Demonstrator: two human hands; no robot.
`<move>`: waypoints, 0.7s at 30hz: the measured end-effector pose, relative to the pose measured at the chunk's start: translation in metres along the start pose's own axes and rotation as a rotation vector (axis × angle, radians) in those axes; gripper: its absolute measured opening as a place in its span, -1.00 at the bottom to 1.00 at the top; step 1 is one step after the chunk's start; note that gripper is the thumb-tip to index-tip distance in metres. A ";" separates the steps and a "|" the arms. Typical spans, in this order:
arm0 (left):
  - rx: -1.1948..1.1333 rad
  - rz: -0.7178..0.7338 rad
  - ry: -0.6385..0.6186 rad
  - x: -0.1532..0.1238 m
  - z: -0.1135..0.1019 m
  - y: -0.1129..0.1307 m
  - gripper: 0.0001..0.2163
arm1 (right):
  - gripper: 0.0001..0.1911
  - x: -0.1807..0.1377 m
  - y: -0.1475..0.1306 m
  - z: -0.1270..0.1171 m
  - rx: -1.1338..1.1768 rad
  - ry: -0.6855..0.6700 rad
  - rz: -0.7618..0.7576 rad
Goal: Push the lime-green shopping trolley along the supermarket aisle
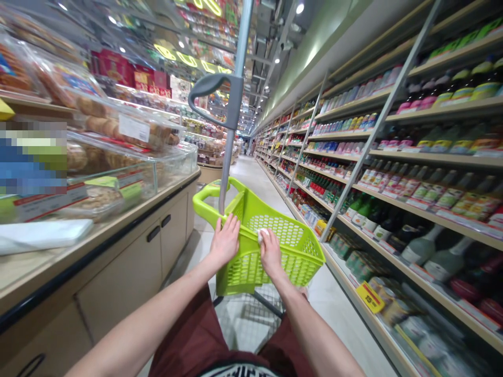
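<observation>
In front of me stands a lime-green shopping basket (281,262) with perforated walls, on a dark cart frame (269,305). My left hand (226,242) lies on its near rim by the green handle (204,204), fingers stretched out. Farther right along that rim, my right hand (271,254) pinches a crumpled white tissue (261,235) against the edge. The tissue is partly hidden by the fingers. A metal pole (229,162) rises past the basket's left end, carrying a grey loop grip (210,94) that neither hand touches.
Glass display cases (155,175) with packaged baked goods line the wooden counter (118,251) on the left. Tall shelves (428,204) of bottles and cans run along the right. Between them the tiled aisle (249,170) leads away; a yellow price tag (370,297) hangs low.
</observation>
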State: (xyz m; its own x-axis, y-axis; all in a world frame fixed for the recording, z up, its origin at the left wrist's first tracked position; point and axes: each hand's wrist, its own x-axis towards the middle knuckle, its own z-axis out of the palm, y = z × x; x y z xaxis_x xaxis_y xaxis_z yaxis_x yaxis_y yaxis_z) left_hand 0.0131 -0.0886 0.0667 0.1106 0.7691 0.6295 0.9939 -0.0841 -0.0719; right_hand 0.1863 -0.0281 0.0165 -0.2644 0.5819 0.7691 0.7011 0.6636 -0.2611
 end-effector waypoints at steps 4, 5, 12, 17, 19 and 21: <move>0.010 0.033 0.000 -0.001 -0.001 -0.001 -0.51 | -0.57 0.021 -0.039 0.022 0.024 -0.009 -0.062; 0.009 0.040 -0.001 -0.001 -0.002 -0.002 -0.51 | -0.57 0.023 -0.041 0.022 0.011 -0.017 -0.069; -0.004 0.030 0.004 -0.001 -0.002 -0.009 -0.51 | -0.59 -0.003 0.019 -0.014 -0.199 -0.068 -0.001; -0.013 0.026 0.009 -0.001 0.004 0.010 -0.51 | -0.58 -0.014 0.029 -0.019 -0.211 -0.006 0.017; -0.028 0.089 -0.002 -0.003 0.007 0.021 -0.52 | -0.57 -0.011 0.019 -0.009 -0.197 -0.001 -0.018; -0.040 0.132 -0.026 -0.005 0.012 0.031 -0.52 | -0.57 -0.008 0.012 -0.002 -0.207 -0.008 -0.047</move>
State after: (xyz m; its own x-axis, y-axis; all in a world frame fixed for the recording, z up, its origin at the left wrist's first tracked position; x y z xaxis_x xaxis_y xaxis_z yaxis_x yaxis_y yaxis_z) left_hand 0.0429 -0.0877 0.0520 0.2410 0.7660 0.5960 0.9700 -0.2108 -0.1212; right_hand 0.1977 -0.0256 0.0084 -0.3045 0.5573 0.7724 0.8087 0.5797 -0.0994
